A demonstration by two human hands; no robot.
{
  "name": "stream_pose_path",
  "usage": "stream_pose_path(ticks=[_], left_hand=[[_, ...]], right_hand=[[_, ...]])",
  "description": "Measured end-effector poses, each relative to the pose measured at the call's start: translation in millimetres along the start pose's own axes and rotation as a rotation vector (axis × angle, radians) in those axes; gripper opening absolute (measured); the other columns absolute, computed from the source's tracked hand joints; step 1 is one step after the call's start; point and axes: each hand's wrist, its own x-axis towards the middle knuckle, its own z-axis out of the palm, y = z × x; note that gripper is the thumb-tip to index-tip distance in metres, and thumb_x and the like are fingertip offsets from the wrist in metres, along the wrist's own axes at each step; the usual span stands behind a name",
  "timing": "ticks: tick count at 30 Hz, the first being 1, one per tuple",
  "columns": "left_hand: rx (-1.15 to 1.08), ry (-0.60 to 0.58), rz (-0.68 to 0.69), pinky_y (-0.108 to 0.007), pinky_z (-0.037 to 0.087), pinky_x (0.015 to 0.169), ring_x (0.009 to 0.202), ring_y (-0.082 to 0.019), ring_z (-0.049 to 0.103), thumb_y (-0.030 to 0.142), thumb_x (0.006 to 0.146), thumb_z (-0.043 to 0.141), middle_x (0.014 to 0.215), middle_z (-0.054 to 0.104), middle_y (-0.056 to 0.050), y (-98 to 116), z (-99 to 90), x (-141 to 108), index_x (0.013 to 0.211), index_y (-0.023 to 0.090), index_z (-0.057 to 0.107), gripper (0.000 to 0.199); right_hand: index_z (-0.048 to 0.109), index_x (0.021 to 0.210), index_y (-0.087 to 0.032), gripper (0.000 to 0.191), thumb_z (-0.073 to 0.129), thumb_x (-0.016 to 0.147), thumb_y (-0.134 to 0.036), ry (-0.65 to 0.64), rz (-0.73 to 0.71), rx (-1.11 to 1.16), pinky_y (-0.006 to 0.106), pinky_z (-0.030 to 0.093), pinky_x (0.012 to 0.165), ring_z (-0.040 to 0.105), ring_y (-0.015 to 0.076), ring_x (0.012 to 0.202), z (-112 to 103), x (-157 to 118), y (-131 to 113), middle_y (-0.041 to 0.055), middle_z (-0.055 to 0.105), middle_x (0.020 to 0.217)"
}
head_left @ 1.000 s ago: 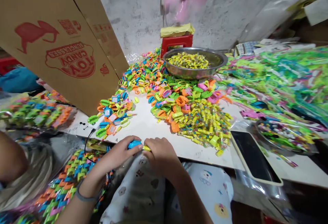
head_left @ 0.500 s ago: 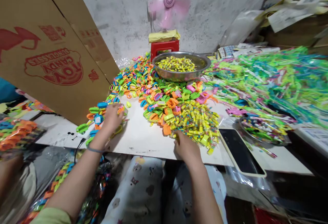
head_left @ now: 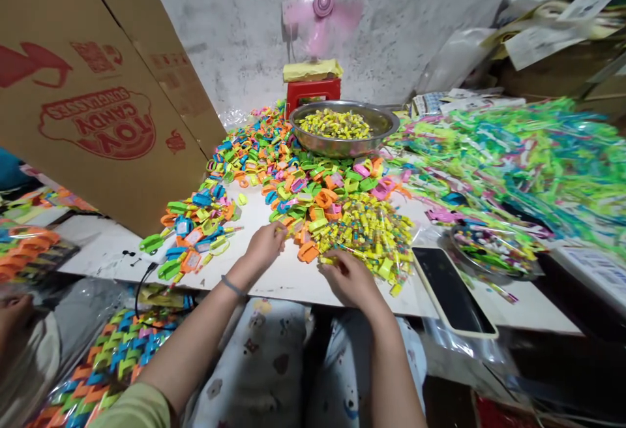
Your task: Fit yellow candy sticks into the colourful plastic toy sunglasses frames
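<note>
Yellow pieces [head_left: 364, 235] lay heaped at one o'clock from the right hand [head_left: 349, 278]. Both it and the left hand [head_left: 267, 245], at its ten o'clock, were curled; whether either pinched anything was unclear. A hasty scoop could have dragged in plastic rings [head_left: 325, 198] from those pieces' ten o'clock edge.

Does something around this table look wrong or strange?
Yes: the cardboard box on the left stands with its red print upside down, so it looks turned over. The small toys lie in loose heaps, but nothing clearly looks spilled or damaged.
</note>
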Motion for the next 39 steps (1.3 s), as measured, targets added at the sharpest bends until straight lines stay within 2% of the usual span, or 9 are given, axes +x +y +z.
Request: stream_pose_path(ticks=[4,10,14,17,21,25,29,34,39], left_hand=[[-0.229,-0.001,-0.064,-0.025,0.045,0.050,0.052,-0.016,0.063,0.052,0.086,0.047,0.066,0.066,-0.002,-7.3,-15.9,-16.8,0.091,0.019,0.050,0.034],[-0.406,0.030,-0.055,-0.026,0.049,0.058,0.059,-0.015,0.062,0.062,0.079,0.056,0.068,0.062,0.000,-1.1,-28.0,-66.2,0.086,0.020,0.047,0.043],[-0.157,0.019,0.055,-0.026,0.044,0.064,0.068,-0.015,0.059,0.046,0.089,0.053,0.070,0.060,0.001,5.5,-35.8,-97.6,0.089,0.021,0.054,0.025],[0.070,0.018,0.122,-0.026,0.042,0.068,0.071,-0.015,0.057,0.037,0.090,0.055,0.076,0.060,0.000,7.1,-42.2,-112.3,0.090,0.021,0.059,0.016],[-0.281,0.146,0.152,-0.026,0.047,0.072,0.076,-0.013,0.061,0.038,0.091,0.056,0.106,0.066,-0.006,9.7,-41.5,-119.9,0.115,0.024,0.049,0.029],[-0.864,0.292,-0.012,-0.026,0.053,0.074,0.085,-0.014,0.067,0.048,0.088,0.060,0.123,0.064,-0.011,17.0,-28.6,-119.3,0.133,0.029,0.031,0.057],[-1.177,0.264,-0.191,-0.030,0.051,0.094,0.107,-0.019,0.063,0.050,0.076,0.072,0.117,0.067,-0.011,20.7,-17.2,-117.6,0.098,0.020,0.055,0.041],[-1.221,0.024,-0.184,-0.036,0.056,0.088,0.104,-0.022,0.065,0.053,0.079,0.068,0.123,0.063,-0.009,24.9,-19.5,-123.0,0.081,0.020,0.050,0.038],[-1.009,0.009,-0.152,-0.027,0.056,0.078,0.093,-0.017,0.065,0.057,0.081,0.065,0.120,0.064,-0.010,27.2,-27.4,-129.6,0.079,0.018,0.053,0.041]], right_hand=[[0.063,0.102,-0.021,0.028,0.052,0.089,-0.043,0.039,-0.070,0.133,0.030,0.042,0.065,0.055,0.0197,0.074,-1.5,2.2,-1.0,0.0050,0.059,0.089],[0.053,0.100,-0.021,0.021,0.044,0.093,-0.038,0.119,-0.096,0.265,0.036,0.043,0.084,0.055,0.0235,0.094,21.9,6.1,-44.5,0.0080,0.059,0.097],[0.047,0.104,-0.023,0.033,0.047,0.093,-0.054,-0.008,0.038,0.809,0.028,0.042,0.064,0.050,0.0166,0.067,56.4,6.1,-72.0,-0.0017,0.049,0.073],[0.051,0.098,-0.022,0.041,0.055,0.088,-0.062,-0.066,0.201,1.214,0.022,0.024,0.048,0.028,0.0104,0.048,73.2,5.9,-82.4,-0.0087,0.030,0.058],[0.051,0.078,-0.020,0.041,0.069,0.081,-0.057,-0.135,0.244,1.506,0.022,0.019,0.049,0.021,0.0072,0.047,73.8,5.3,-89.1,-0.0090,0.027,0.056],[0.053,0.077,-0.020,0.038,0.073,0.078,-0.052,-0.161,0.179,1.540,0.021,0.027,0.054,0.032,0.0093,0.055,65.4,3.2,-94.3,-0.0054,0.036,0.062],[0.050,0.077,-0.022,0.033,0.074,0.074,-0.045,-0.171,0.171,1.489,0.024,0.034,0.060,0.039,0.0125,0.062,60.5,0.1,-96.1,-0.0027,0.043,0.071],[0.046,0.071,-0.022,0.031,0.069,0.076,-0.042,-0.203,0.153,1.302,0.023,0.029,0.056,0.035,0.0128,0.058,61.8,-3.3,-98.3,-0.0047,0.040,0.062],[0.045,0.064,-0.021,0.026,0.066,0.070,-0.035,-0.114,0.136,1.228,0.023,0.027,0.055,0.034,0.0120,0.057,65.3,-3.7,-101.5,-0.0047,0.039,0.061]])
